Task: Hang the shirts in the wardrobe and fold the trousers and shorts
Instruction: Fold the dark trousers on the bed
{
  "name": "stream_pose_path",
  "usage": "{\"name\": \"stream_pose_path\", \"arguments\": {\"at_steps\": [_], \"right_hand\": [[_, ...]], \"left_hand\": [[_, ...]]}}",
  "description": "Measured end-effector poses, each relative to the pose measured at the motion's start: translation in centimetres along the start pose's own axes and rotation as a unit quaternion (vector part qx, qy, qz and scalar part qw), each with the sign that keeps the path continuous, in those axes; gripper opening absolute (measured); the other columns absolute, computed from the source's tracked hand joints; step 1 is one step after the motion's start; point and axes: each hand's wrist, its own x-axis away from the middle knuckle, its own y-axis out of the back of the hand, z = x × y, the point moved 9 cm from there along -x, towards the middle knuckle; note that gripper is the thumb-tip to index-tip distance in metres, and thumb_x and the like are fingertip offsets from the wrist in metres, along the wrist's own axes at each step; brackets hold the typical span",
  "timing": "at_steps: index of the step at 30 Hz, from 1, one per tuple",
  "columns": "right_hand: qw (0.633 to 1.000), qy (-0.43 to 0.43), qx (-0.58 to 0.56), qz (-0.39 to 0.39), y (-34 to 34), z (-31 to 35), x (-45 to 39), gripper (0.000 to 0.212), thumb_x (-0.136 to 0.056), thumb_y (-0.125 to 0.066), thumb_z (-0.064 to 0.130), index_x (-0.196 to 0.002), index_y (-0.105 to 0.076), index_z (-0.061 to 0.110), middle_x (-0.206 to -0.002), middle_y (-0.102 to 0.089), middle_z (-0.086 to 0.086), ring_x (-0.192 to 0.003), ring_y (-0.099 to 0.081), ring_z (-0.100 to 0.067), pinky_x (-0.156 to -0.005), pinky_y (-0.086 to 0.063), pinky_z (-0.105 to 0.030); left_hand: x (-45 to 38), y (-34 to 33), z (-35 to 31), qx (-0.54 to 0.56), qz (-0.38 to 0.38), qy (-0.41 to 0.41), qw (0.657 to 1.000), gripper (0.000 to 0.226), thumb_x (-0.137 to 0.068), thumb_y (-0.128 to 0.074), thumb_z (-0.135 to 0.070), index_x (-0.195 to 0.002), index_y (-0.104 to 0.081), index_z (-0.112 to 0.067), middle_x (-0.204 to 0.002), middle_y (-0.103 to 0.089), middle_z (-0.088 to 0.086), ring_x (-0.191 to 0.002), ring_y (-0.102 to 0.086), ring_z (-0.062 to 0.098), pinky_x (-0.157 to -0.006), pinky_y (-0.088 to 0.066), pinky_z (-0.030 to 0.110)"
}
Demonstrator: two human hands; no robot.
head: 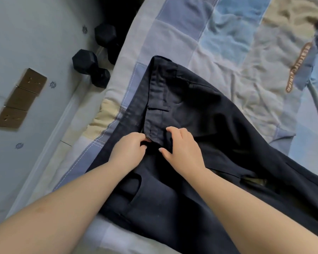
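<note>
Dark navy trousers (200,125) lie spread on the bed, waistband toward the bed's left edge and legs running off to the lower right. My left hand (128,149) pinches the waistband fabric near the fly with curled fingers. My right hand (182,145) grips the same waistband flap just to the right, thumb underneath and fingers curled over the edge. Both hands are close together at the trousers' opening. A beige and blue garment (301,52) with a patterned band lies crumpled at the upper right of the bed.
The bed carries a patchwork cover (218,33) in blue, grey and beige. Two black hex dumbbells (92,66) sit on the floor between the bed and the wall. Brown socket plates (20,99) are on the grey wall at left.
</note>
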Motion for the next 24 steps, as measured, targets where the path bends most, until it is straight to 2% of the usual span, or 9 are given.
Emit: {"name": "stream_pose_path", "arguments": {"at_steps": [3, 5, 7, 9, 11, 13, 16, 20, 24], "right_hand": [[0.997, 0.0, -0.066, -0.036, 0.6, 0.5, -0.5, 0.025, -0.089, -0.052, 0.02, -0.113, -0.056, 0.02, -0.104, -0.059, 0.002, -0.099, -0.054, -0.019, -0.08, -0.045, -0.033], [0.993, 0.016, -0.112, -0.041, 0.7, 0.8, -0.3, 0.021, -0.088, -0.049, 0.016, -0.105, -0.06, 0.019, -0.101, -0.059, 0.002, -0.097, -0.053, -0.018, -0.078, -0.043, -0.032], [0.993, 0.075, -0.076, 0.057, -1.3, 1.9, 0.3, 0.03, -0.091, -0.048, 0.019, -0.119, -0.059, 0.022, -0.118, -0.058, 0.001, -0.112, -0.051, -0.018, -0.09, -0.042, -0.032], [0.982, 0.105, -0.07, 0.139, -3.2, 2.1, 1.6, 0.043, -0.094, -0.05, 0.025, -0.137, -0.047, 0.024, -0.145, -0.042, 0.003, -0.134, -0.036, -0.014, -0.108, -0.03, -0.028], [0.982, 0.058, -0.154, 0.087, -1.8, 1.1, 2.4, 0.043, -0.095, -0.051, 0.028, -0.138, -0.047, 0.026, -0.148, -0.038, 0.007, -0.136, -0.033, -0.01, -0.11, -0.029, -0.027], [0.972, -0.007, -0.235, -0.007, 0.5, -0.7, 3.0, 0.036, -0.095, -0.051, 0.024, -0.13, -0.054, 0.026, -0.136, -0.049, 0.01, -0.123, -0.044, -0.005, -0.103, -0.037, -0.024], [0.955, -0.071, -0.28, -0.061, 3.5, -4.6, 5.4, 0.03, -0.094, -0.051, 0.019, -0.122, -0.06, 0.025, -0.123, -0.057, 0.012, -0.109, -0.05, -0.001, -0.09, -0.033, -0.011], [0.933, -0.101, -0.305, -0.163, 8.5, -12.5, 11.7, 0.024, -0.09, -0.054, 0.014, -0.109, -0.064, 0.025, -0.109, -0.058, 0.015, -0.099, -0.054, -0.002, -0.083, -0.041, -0.016], [0.931, -0.14, -0.289, -0.171, 10.6, -20.6, 18.2, 0.023, -0.09, -0.054, 0.014, -0.106, -0.063, 0.028, -0.107, -0.057, 0.017, -0.097, -0.052, 0.004, -0.08, -0.038, -0.007]], "left_hand": [[-0.7, 1.5, 1.8, 0.137, -0.08, 0.067, 0.985, 0.026, -0.09, -0.058, -0.008, -0.107, -0.072, -0.022, -0.112, -0.068, -0.006, -0.108, -0.059, 0.013, -0.091, -0.042, 0.022], [-1.3, 1.7, 2.9, 0.233, -0.094, 0.132, 0.959, 0.031, -0.089, -0.054, -0.002, -0.106, -0.072, -0.021, -0.11, -0.068, -0.003, -0.102, -0.061, 0.013, -0.088, -0.045, 0.022], [-1.6, 1.6, 3.1, 0.302, -0.084, 0.177, 0.933, 0.037, -0.087, -0.046, 0.003, -0.106, -0.07, -0.018, -0.108, -0.068, -0.001, -0.1, -0.062, 0.014, -0.088, -0.047, 0.025], [-1.6, 2.5, 2.4, 0.299, -0.104, 0.174, 0.932, 0.036, -0.088, -0.043, 0.001, -0.11, -0.066, -0.015, -0.108, -0.064, -0.002, -0.102, -0.058, 0.013, -0.09, -0.044, 0.024], [-1.3, 3.8, 1.1, 0.248, -0.138, 0.142, 0.948, 0.031, -0.09, -0.046, -0.004, -0.111, -0.063, -0.019, -0.109, -0.06, -0.007, -0.102, -0.055, 0.01, -0.093, -0.042, 0.024], [-1.0, 4.4, -0.7, 0.219, -0.147, 0.1, 0.959, 0.026, -0.09, -0.049, -0.007, -0.106, -0.062, -0.023, -0.106, -0.061, -0.008, -0.101, -0.056, 0.01, -0.092, -0.042, 0.024], [-0.1, 2.6, -5.2, 0.208, -0.094, 0.047, 0.972, 0.021, -0.089, -0.052, -0.007, -0.099, -0.065, -0.02, -0.097, -0.065, -0.008, -0.096, -0.06, 0.011, -0.09, -0.044, 0.023], [2.6, -2.5, -14.4, 0.206, 0.003, -0.009, 0.978, 0.012, -0.09, -0.061, -0.013, -0.095, -0.068, -0.021, -0.086, -0.067, -0.007, -0.086, -0.063, 0.013, -0.08, -0.045, 0.021], [6.1, -8.8, -21.2, 0.194, 0.067, -0.025, 0.978, 0.012, -0.09, -0.059, -0.013, -0.094, -0.068, -0.02, -0.086, -0.069, -0.006, -0.082, -0.065, 0.012, -0.08, -0.048, 0.024]]}}
